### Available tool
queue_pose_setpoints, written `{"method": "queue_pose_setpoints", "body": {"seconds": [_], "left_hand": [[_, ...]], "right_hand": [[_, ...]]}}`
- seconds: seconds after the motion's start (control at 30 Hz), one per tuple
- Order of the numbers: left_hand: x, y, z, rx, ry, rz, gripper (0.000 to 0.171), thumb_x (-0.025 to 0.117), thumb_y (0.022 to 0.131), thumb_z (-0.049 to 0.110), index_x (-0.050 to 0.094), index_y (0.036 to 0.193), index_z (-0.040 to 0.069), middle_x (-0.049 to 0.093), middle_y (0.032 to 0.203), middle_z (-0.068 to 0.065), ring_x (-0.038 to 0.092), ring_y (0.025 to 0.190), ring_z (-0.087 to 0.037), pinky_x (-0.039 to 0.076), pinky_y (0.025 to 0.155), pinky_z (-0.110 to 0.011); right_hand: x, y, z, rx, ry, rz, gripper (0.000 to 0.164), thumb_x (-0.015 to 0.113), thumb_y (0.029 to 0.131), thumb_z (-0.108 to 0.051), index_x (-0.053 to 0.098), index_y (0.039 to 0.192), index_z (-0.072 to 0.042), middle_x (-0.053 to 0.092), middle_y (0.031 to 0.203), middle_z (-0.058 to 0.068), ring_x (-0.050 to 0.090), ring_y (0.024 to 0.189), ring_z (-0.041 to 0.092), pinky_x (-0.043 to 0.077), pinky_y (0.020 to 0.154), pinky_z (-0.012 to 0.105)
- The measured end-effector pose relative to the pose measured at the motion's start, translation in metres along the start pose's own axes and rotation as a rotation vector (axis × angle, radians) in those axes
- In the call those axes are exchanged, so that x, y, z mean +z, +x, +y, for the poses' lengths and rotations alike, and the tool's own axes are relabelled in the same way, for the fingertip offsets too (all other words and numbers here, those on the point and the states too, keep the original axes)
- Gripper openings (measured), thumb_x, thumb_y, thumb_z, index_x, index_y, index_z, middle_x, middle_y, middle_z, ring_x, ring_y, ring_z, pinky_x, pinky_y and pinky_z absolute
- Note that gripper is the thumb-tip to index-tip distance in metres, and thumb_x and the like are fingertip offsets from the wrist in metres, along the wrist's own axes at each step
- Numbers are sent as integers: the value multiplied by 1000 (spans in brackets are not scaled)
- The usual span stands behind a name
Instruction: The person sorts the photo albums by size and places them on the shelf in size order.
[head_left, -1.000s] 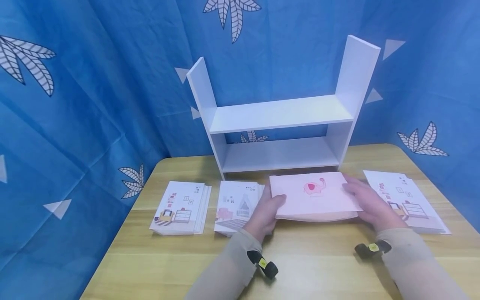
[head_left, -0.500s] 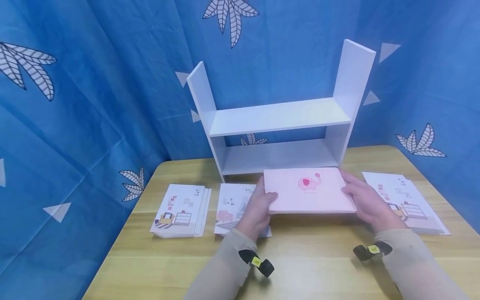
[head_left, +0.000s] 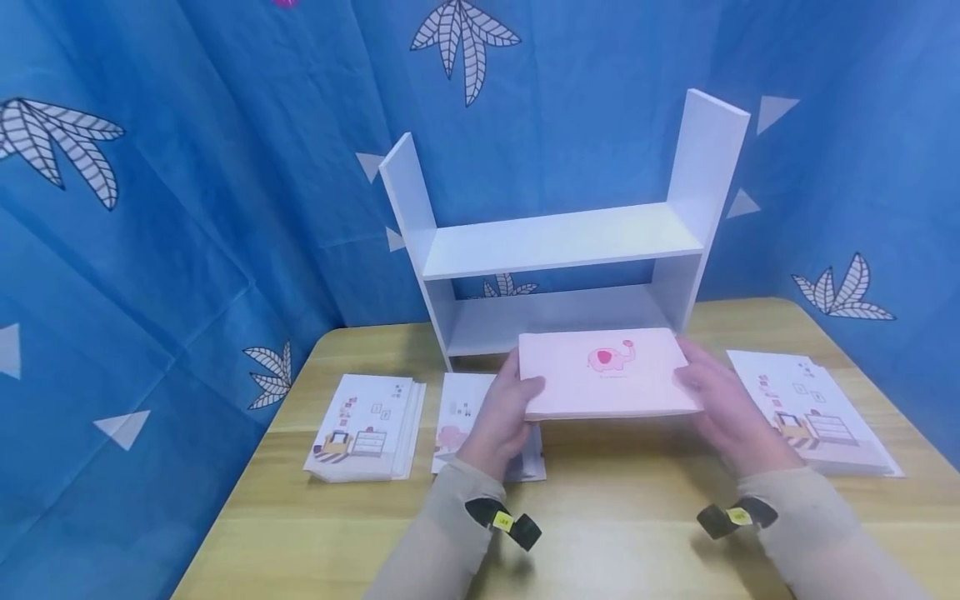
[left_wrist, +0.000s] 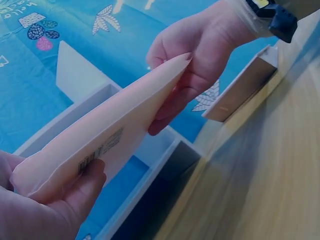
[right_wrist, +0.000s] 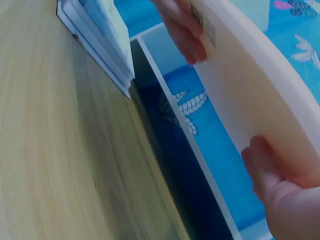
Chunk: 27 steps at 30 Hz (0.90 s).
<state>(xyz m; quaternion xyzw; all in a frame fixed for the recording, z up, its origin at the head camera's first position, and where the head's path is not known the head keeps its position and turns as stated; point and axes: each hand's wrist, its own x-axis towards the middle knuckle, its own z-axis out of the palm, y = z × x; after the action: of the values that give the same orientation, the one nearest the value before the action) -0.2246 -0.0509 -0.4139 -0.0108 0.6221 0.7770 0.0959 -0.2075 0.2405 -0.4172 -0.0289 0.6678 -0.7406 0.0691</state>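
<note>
Both hands hold a flat pink stack of what look like notebooks [head_left: 577,387], with a red elephant on the upper cover, above the wooden table. My left hand [head_left: 491,429] grips its left end, thumb over the top cover. At the right end my right hand [head_left: 727,408] grips it the same way. The left wrist view shows a barcode [left_wrist: 100,150] on the underside and a slight bend along the stack. In the right wrist view, the right fingers [right_wrist: 265,155] press against the underside. A white two-tier shelf [head_left: 562,242] stands just beyond the stack.
White illustrated booklets lie in piles: one at the left [head_left: 363,425], one partly behind my left hand [head_left: 459,408], another by my right forearm [head_left: 810,408]. The wooden table [head_left: 300,542] carries everything. Blue leaf-patterned curtain [head_left: 187,208] hangs behind and at the sides.
Both hands have moved the pink stack slightly left and up in the head view, toward the shelf. The lower layer that sagged below the top cover is now in line with it. The grip stays.
</note>
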Motion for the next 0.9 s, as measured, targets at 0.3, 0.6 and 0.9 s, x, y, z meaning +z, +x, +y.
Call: {"method": "queue_pose_setpoints", "body": {"seconds": [0.3, 0.6, 0.9], "left_hand": [[-10, -4, 11, 67, 71, -38, 73, 54, 100, 7, 22, 163, 26, 25, 166, 4, 24, 151, -25, 27, 119, -43], [-20, -7, 38, 92, 177, -105, 68, 51, 103, 18, 21, 162, 35, 30, 162, 9, 31, 146, -21, 28, 119, -46], [-24, -12, 87, 184, 381, -186, 69, 50, 104, 22, 14, 163, 30, 17, 167, 10, 18, 151, -19, 20, 120, -50]], "right_hand": [[19, -2, -11, -95, -77, 31, 67, 31, 104, -2, -4, 162, -9, -9, 169, 5, -9, 153, 26, 1, 123, 43], [33, 0, -42, -182, -97, -21, 68, 31, 105, -4, -7, 160, -6, -14, 168, 6, -14, 152, 23, -2, 122, 37], [41, 6, -78, -188, 27, -73, 71, 31, 106, -5, -16, 159, -10, -23, 166, 4, -8, 152, 21, 23, 117, 20]]}}
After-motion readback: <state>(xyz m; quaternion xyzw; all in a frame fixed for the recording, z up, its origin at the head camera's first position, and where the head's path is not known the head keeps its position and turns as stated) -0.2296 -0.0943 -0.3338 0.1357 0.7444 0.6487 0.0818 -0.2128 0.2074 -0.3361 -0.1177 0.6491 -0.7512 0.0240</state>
